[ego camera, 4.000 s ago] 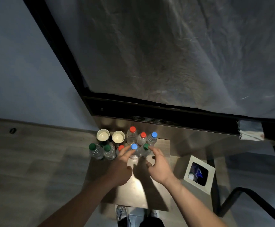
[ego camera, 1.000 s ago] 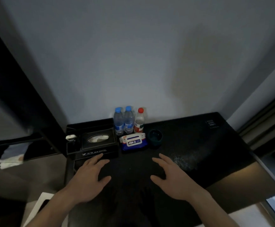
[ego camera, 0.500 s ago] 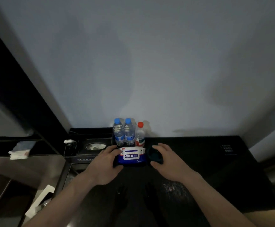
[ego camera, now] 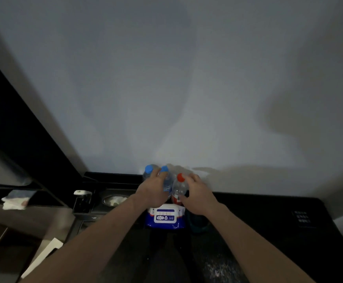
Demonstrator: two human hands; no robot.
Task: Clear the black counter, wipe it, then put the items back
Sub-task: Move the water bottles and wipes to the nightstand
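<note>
Against the wall on the black counter stand three water bottles. My left hand wraps around the two blue-capped bottles, its fingers between their necks. My right hand grips the red-capped bottle from the right side. In front of them lies a blue and white wet-wipe pack, flat on the counter between my forearms. A dark teal cup sits right of the pack, partly hidden under my right forearm.
A black tissue box with a white tissue in its opening stands left of the bottles, and a small white item beside it. A cloth lies on a shelf at far left. White specks dot the near counter.
Both hands moved from the wipe pack and cup back to the bottles by the wall and closed around them. Before that, I turned from a floor table with several bottles.
</note>
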